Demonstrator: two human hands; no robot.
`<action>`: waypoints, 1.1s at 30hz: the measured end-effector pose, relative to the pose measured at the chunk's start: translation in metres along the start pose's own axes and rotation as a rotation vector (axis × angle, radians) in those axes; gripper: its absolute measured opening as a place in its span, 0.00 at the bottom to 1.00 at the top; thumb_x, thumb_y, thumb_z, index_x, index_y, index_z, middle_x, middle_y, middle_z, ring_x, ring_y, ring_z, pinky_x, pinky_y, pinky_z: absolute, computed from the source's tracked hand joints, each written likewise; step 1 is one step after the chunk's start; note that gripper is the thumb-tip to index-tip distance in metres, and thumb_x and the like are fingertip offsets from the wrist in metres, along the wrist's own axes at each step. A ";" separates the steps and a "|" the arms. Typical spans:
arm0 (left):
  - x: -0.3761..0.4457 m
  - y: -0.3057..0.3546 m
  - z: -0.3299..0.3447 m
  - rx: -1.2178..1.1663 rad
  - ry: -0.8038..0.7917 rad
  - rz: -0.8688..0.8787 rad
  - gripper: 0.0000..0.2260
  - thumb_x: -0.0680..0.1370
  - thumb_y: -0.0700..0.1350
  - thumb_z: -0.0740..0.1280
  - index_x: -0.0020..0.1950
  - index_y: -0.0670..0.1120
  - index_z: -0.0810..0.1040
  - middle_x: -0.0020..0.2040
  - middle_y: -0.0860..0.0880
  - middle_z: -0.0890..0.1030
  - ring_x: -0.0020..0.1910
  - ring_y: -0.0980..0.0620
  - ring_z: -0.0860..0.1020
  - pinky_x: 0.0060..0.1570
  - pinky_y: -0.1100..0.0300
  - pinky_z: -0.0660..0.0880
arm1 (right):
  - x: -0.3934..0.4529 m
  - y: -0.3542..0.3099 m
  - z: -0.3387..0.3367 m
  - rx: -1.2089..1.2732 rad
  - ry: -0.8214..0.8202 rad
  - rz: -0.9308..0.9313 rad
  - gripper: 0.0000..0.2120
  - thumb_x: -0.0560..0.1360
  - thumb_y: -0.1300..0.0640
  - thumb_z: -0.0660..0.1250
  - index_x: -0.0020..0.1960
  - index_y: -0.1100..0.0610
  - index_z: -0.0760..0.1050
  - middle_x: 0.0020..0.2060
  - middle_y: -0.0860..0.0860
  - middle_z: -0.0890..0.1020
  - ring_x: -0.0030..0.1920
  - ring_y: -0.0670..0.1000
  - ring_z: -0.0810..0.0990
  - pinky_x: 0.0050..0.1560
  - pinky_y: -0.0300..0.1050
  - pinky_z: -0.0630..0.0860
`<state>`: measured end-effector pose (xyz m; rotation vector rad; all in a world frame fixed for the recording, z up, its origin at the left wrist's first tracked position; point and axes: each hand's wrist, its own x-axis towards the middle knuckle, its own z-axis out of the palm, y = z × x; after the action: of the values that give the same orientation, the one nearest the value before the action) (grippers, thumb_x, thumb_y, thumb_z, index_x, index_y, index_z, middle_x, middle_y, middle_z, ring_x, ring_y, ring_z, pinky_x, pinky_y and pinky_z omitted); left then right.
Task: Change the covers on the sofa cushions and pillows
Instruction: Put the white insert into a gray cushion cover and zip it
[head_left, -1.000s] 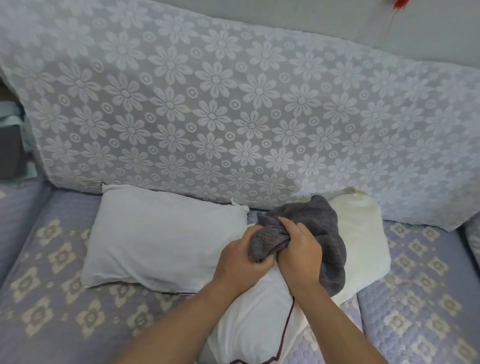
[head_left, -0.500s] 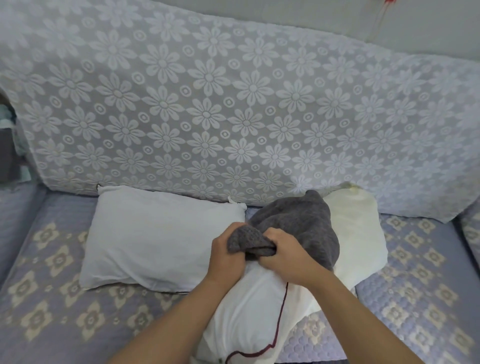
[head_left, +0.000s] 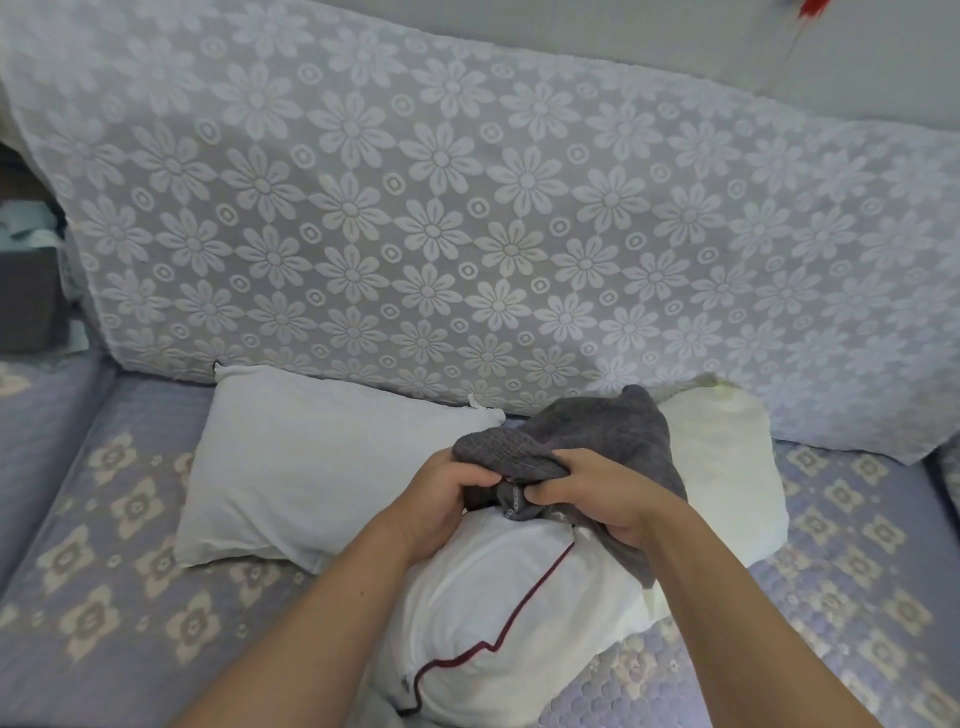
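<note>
A dark grey pillow cover (head_left: 602, 436) is bunched over the far end of a white pillow (head_left: 498, 613) that has a dark red piping line. My left hand (head_left: 441, 499) grips the cover's gathered edge on the left. My right hand (head_left: 597, 493) grips the same edge on the right, fingers curled under the fabric. Both hands sit close together on top of the white pillow.
A bare white pillow (head_left: 322, 462) lies to the left and a cream pillow (head_left: 727, 467) behind on the right. All rest on the sofa seat (head_left: 104, 519) with a lilac quilted flower cover. A flower-lace throw (head_left: 467, 223) covers the backrest.
Both hands have shifted their hold on the grey cover's edge, turning it so its inner seam shows. The bunched fabric now sits a little wider over the pillow's end.
</note>
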<state>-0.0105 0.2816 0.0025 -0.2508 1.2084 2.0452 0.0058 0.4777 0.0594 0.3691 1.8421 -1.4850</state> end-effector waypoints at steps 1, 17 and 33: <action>-0.001 -0.001 -0.001 -0.027 0.010 0.008 0.25 0.64 0.35 0.68 0.61 0.34 0.80 0.60 0.33 0.82 0.59 0.39 0.80 0.65 0.45 0.74 | 0.002 -0.002 -0.001 -0.061 -0.006 0.045 0.15 0.71 0.61 0.73 0.58 0.58 0.82 0.53 0.58 0.86 0.57 0.60 0.83 0.66 0.57 0.75; -0.001 0.001 0.007 -0.076 0.164 0.127 0.23 0.65 0.35 0.69 0.60 0.34 0.80 0.52 0.39 0.85 0.50 0.45 0.84 0.48 0.56 0.81 | 0.010 -0.012 0.004 0.254 0.013 0.047 0.25 0.66 0.76 0.63 0.61 0.66 0.78 0.56 0.67 0.82 0.55 0.61 0.83 0.60 0.54 0.76; -0.001 -0.005 -0.002 0.084 0.130 -0.017 0.18 0.67 0.31 0.67 0.57 0.35 0.83 0.53 0.34 0.84 0.53 0.37 0.83 0.53 0.46 0.80 | -0.001 0.008 0.010 0.649 -0.217 -0.047 0.39 0.67 0.81 0.57 0.74 0.55 0.71 0.68 0.60 0.77 0.68 0.59 0.76 0.69 0.54 0.71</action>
<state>-0.0071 0.2810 -0.0015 -0.3567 1.3639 1.9836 0.0150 0.4713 0.0541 0.4463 1.1737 -2.0495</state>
